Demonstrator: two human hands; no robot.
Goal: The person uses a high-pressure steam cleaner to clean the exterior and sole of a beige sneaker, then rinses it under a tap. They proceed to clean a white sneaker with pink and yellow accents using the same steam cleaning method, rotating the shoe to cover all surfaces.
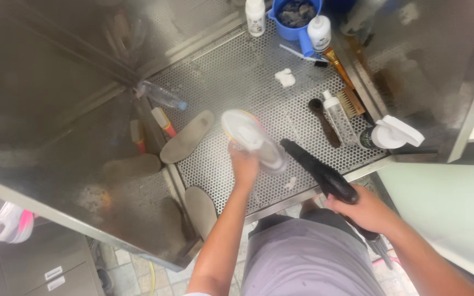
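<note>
My left hand (244, 167) grips a white sneaker (252, 140) over the perforated tray (231, 82), my right hand (366, 208) clenches the black air gun (319, 170); a loose grip could drop the sneaker.

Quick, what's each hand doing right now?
Left hand: closed, holding a white shoe.
Right hand: closed around a black spray gun.
</note>
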